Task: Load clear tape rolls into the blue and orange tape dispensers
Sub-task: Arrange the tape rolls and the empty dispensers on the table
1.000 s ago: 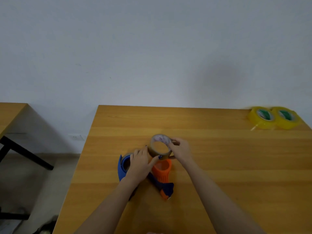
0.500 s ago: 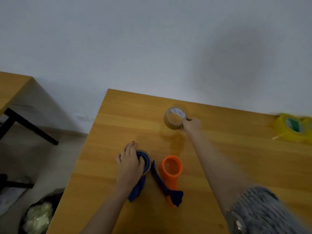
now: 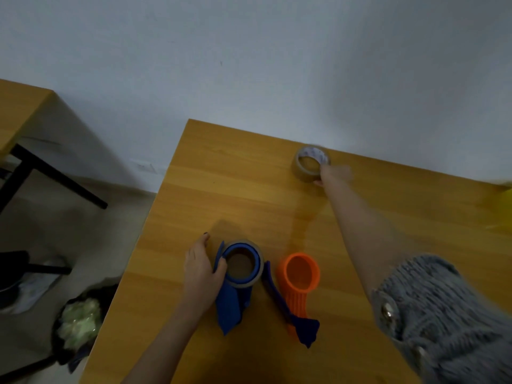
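The blue tape dispenser stands near the table's left front, with a tape roll around its drum. My left hand rests against its left side, thumb on the blue rim. Just to its right lies the orange tape dispenser, its ring empty and a dark blue strap across its handle. My right hand is stretched to the far edge of the table, fingers on a brownish clear tape roll that lies flat there. That hand is blurred.
The wooden table ends at a white wall. A yellow tape roll shows at the right frame edge. To the left are another table with black legs and, on the floor, a dark bin holding crumpled plastic.
My right hand has carried the tape roll away from the dispensers to the far table edge. My left hand shifted onto the blue dispenser's side. The camera tilted down and left.
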`<state>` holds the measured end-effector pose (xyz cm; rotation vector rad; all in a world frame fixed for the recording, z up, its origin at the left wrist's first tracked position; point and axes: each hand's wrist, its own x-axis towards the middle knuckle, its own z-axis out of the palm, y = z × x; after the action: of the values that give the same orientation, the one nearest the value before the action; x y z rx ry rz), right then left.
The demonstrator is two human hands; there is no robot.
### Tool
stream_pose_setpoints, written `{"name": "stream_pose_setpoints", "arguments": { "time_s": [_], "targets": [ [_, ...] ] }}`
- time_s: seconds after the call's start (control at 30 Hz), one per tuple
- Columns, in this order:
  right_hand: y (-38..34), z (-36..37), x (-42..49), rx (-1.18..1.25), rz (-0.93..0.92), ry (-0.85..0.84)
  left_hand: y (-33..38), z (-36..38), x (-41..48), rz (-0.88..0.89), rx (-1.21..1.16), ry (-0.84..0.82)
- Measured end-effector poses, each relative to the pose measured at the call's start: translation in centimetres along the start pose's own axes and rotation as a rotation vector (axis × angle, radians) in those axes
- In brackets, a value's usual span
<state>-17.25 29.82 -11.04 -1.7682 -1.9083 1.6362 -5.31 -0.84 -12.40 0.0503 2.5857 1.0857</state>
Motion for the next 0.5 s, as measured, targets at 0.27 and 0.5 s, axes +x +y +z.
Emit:
{"name": "stream_pose_setpoints", "arguments": {
  "time_s": [0.27,0.5],
  "targets": [
    [-0.7,0.3,0.6,-0.002,0.025,-0.03,-0.7,-0.3,-0.3,-0.016,-0.123,-0.069],
    [0.7,-0.2,-2.6,-0.114,-0.109,-0.004,-0.8,0.0,-1.0,-0.025,-0.156,-0.156]
  ]
}}
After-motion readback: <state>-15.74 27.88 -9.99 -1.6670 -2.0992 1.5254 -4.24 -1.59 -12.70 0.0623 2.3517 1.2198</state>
